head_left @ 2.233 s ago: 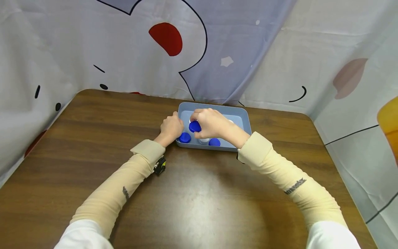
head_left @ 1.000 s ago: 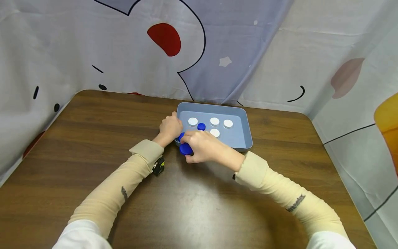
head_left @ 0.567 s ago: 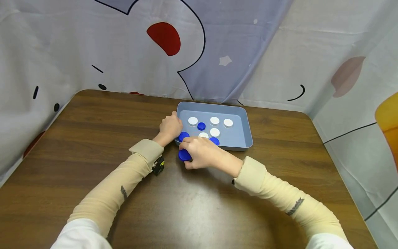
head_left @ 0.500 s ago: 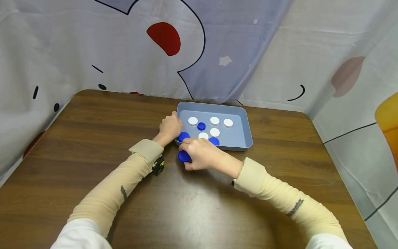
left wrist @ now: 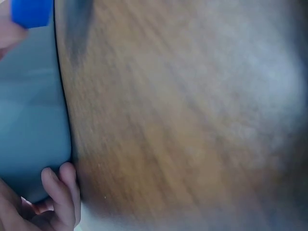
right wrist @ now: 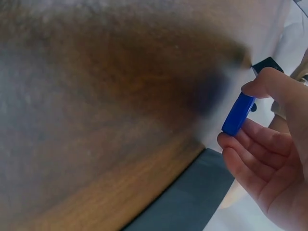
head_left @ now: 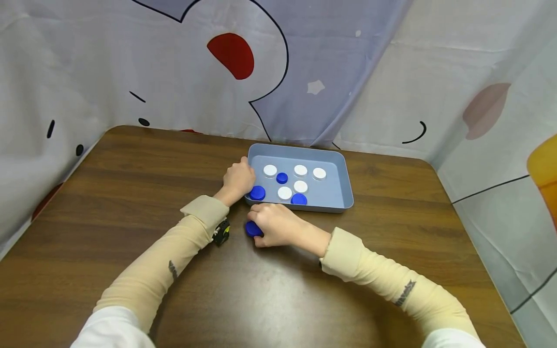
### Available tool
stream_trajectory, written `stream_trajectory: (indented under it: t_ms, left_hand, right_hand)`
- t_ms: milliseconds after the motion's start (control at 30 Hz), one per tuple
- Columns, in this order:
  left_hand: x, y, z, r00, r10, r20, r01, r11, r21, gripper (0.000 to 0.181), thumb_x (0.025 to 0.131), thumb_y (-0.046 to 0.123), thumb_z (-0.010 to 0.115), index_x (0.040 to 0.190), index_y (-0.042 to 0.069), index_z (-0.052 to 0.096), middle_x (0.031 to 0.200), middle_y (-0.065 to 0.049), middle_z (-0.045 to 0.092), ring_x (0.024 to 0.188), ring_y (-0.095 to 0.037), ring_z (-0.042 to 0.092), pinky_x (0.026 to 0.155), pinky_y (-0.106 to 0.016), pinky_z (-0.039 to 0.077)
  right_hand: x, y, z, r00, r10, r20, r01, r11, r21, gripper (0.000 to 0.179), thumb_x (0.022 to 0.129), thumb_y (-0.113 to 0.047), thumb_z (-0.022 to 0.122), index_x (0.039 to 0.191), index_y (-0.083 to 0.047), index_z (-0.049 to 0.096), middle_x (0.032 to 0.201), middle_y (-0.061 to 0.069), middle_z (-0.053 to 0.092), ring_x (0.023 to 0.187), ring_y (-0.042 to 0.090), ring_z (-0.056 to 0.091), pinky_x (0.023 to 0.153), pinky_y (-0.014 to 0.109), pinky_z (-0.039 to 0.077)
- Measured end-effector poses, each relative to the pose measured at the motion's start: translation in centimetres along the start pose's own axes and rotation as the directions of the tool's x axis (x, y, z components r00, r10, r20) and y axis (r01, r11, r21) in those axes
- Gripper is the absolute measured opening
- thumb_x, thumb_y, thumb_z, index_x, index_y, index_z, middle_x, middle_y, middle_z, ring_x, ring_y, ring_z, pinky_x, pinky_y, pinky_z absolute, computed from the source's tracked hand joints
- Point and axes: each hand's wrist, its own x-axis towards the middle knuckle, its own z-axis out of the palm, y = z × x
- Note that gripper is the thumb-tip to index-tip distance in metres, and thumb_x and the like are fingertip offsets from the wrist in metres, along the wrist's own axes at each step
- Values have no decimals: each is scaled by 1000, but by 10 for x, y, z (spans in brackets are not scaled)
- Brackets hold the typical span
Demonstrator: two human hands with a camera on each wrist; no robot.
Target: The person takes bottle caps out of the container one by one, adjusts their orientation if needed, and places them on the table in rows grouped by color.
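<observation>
The right hand (head_left: 278,225) pinches a blue disc (head_left: 253,229) between its fingers (right wrist: 255,154); held slackly, it could slip. The left hand (head_left: 239,179) grips the tray (head_left: 332,191); tugging might slide the white discs (head_left: 300,186).

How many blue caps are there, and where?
4. The right hand pinches one blue cap. In the tray: a small cap left of centre, a larger cap in the near left corner, another cap by the near side. More could be hidden.

brown table (head_left: 278,275), seemingly wooden, blue-grey tray (head_left: 331,191) near far edge
</observation>
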Motion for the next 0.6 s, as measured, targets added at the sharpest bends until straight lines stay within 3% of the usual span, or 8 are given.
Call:
stream_trajectory:
  t_ms: [600]
  left_hand:
    - [0, 0, 0, 1000, -4, 13, 4, 1000, -3, 34, 100, 23, 37, 122, -1, 46, 110, -30, 63, 101, -45, 63, 80, -53, 52]
  right_hand:
    - [2, -2, 7, 1000, 5, 23, -6, 1000, 23, 32, 72, -28, 76, 96, -10, 67, 89, -1, 63, 76, 14, 63, 73, 30, 53]
